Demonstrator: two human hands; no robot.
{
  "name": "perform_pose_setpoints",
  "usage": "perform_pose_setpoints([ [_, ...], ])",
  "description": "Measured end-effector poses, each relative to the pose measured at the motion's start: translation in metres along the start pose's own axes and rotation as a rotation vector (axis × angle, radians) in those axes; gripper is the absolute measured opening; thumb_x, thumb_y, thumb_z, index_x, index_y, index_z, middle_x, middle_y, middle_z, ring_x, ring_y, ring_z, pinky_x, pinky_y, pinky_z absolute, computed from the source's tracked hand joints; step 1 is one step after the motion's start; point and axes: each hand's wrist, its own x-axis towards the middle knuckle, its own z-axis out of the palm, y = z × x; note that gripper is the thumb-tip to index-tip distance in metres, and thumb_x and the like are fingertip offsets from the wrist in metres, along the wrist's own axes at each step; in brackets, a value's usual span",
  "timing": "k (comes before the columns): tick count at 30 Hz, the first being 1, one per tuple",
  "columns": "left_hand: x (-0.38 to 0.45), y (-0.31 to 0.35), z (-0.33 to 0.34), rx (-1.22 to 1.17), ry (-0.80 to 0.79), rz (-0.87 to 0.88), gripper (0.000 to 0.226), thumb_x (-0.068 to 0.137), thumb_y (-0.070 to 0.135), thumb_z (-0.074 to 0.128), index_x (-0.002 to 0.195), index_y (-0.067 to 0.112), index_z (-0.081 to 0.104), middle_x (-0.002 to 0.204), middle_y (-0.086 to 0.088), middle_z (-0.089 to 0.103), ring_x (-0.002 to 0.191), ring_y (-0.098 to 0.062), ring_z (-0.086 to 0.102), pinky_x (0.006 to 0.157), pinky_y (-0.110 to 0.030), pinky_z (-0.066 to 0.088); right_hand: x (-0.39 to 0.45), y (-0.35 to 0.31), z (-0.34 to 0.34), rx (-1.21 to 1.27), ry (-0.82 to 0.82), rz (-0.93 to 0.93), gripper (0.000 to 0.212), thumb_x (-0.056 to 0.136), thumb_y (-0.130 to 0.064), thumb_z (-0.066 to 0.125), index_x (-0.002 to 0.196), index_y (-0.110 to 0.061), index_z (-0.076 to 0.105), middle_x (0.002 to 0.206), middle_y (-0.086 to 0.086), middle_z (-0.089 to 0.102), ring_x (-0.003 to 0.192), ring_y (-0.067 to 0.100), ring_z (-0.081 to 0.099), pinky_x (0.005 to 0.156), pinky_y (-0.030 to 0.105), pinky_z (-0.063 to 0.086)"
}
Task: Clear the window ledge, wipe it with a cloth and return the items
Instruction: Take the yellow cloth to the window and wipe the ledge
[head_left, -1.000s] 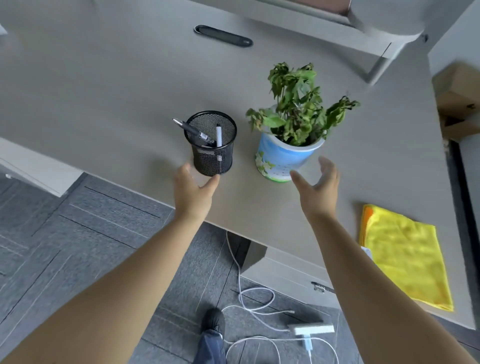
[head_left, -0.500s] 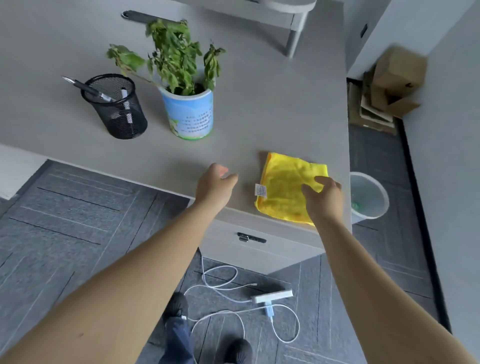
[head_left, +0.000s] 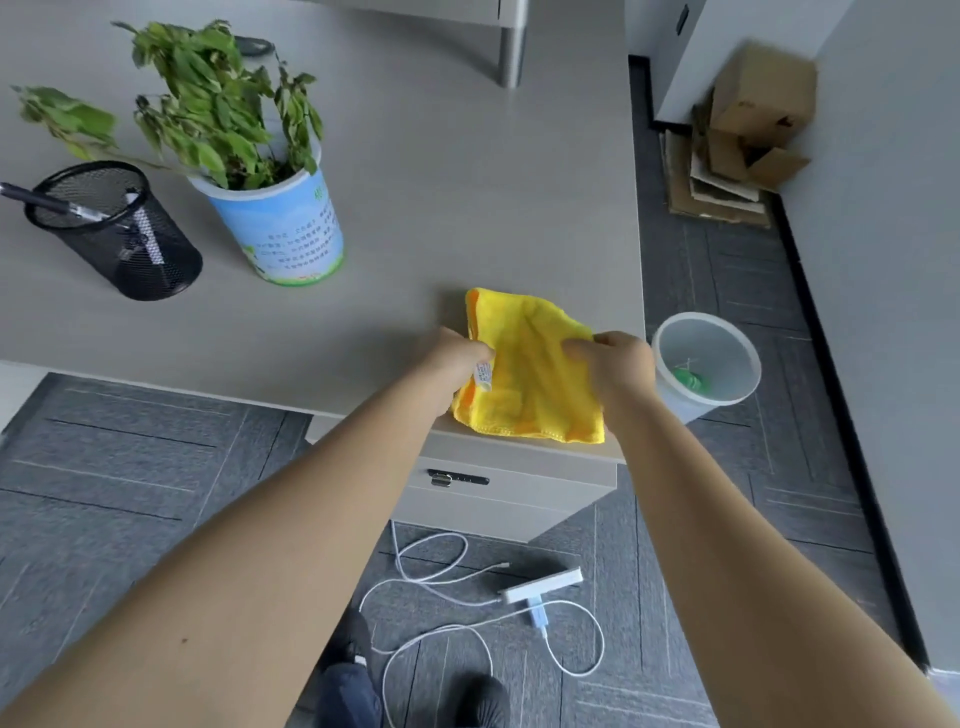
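Note:
A yellow cloth (head_left: 530, 374) lies at the near right corner of the grey desk (head_left: 441, 182), bunched and partly lifted. My left hand (head_left: 452, 358) pinches its left edge by the white label. My right hand (head_left: 618, 361) grips its right edge. A potted green plant (head_left: 275, 218) in a blue and white pot stands at the left of the desk. Left of the plant sits a black mesh pen holder (head_left: 119, 234) with pens in it.
A translucent waste bin (head_left: 706, 358) stands on the floor right of the desk. Cardboard boxes (head_left: 748, 135) are piled in the far right corner. A drawer unit (head_left: 498, 488) sits under the desk. White cables and a power strip (head_left: 540, 592) lie on the floor by my feet.
My hands left the pen holder and plant and moved right to the yellow cloth. Both hands closed on its edges, and the cloth is now bunched.

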Motion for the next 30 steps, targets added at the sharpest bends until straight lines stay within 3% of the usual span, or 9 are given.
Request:
perform_pose_setpoints([
  [2,-0.006,0.004,-0.001,-0.006,-0.021,0.021,0.022,0.075,0.012,0.058,0.056,0.01,0.047,0.061,-0.011,0.047,0.06,-0.024,0.044,0.051,-0.024,0.03,-0.007,-0.002,-0.005,0.041,0.001,-0.051,0.036,0.077,-0.008,0.06,0.103,0.016,0.054,0.074,0.012,0.043,0.07,0.02,0.037,0.056,0.028,0.027],
  [3,-0.01,0.006,-0.001,-0.017,-0.032,0.054,0.022,0.069,0.016,0.058,0.053,0.013,0.042,0.06,-0.01,0.043,0.057,-0.023,0.041,0.052,-0.025,0.029,-0.01,-0.003,-0.01,0.072,0.007,-0.062,0.032,0.078,-0.007,0.059,0.1,0.016,0.054,0.075,0.01,0.043,0.073,0.02,0.038,0.057,0.028,0.027],
  [5,-0.019,0.012,0.0,-0.072,-0.05,0.106,0.013,0.059,0.018,0.053,0.055,0.015,0.042,0.067,-0.013,0.044,0.062,-0.023,0.042,0.061,-0.029,0.032,-0.019,-0.001,-0.021,0.132,0.047,-0.07,0.014,0.08,-0.004,0.054,0.091,0.003,0.052,0.073,0.005,0.043,0.074,0.019,0.039,0.057,0.028,0.03],
  [8,-0.034,0.021,0.007,-0.077,-0.144,0.157,0.024,0.078,0.005,0.049,0.059,0.017,0.043,0.065,-0.007,0.044,0.061,-0.022,0.043,0.057,-0.028,0.032,-0.041,0.001,-0.045,0.177,0.151,-0.1,0.014,0.082,-0.004,0.05,0.093,-0.01,0.044,0.073,-0.003,0.041,0.068,0.014,0.04,0.055,0.025,0.033],
  [12,-0.061,0.032,0.03,-0.031,-0.369,0.267,0.024,0.081,0.002,0.046,0.066,0.021,0.051,0.069,-0.004,0.052,0.066,-0.022,0.05,0.061,-0.028,0.038,-0.084,0.014,-0.084,0.223,0.37,-0.122,0.029,0.086,-0.007,0.051,0.114,-0.006,0.046,0.081,-0.007,0.045,0.079,0.013,0.046,0.064,0.026,0.038],
  [18,-0.143,0.036,0.105,0.018,-0.666,0.413,0.01,0.081,0.008,0.057,0.088,0.014,0.054,0.076,-0.001,0.053,0.074,-0.021,0.052,0.062,-0.028,0.042,-0.167,0.066,-0.16,0.365,0.703,-0.059,0.026,0.087,-0.006,0.05,0.112,-0.01,0.046,0.095,-0.002,0.05,0.089,0.016,0.049,0.067,0.025,0.039],
  [22,-0.214,0.028,0.166,0.086,-0.825,0.493,0.017,0.083,0.006,0.053,0.074,0.021,0.052,0.072,0.003,0.053,0.07,-0.016,0.051,0.062,-0.027,0.042,-0.222,0.112,-0.221,0.443,0.896,-0.017,0.024,0.085,-0.004,0.049,0.107,-0.014,0.045,0.088,-0.005,0.051,0.085,0.015,0.05,0.065,0.021,0.041],
  [26,-0.289,0.009,0.238,0.143,-0.955,0.54,0.013,0.084,0.008,0.051,0.08,0.02,0.053,0.077,0.003,0.057,0.08,-0.021,0.055,0.077,-0.036,0.047,-0.272,0.169,-0.288,0.492,1.047,0.018,0.035,0.083,-0.002,0.049,0.116,-0.014,0.046,0.1,0.003,0.057,0.091,0.02,0.054,0.08,0.033,0.044],
  [30,-0.363,-0.014,0.313,0.172,-1.035,0.558,0.011,0.085,0.008,0.05,0.084,0.018,0.054,0.077,0.003,0.054,0.078,-0.018,0.053,0.069,-0.03,0.045,-0.319,0.225,-0.357,0.518,1.126,0.037,0.038,0.085,-0.002,0.049,0.121,-0.013,0.045,0.1,0.002,0.057,0.09,0.018,0.054,0.075,0.029,0.045],
])
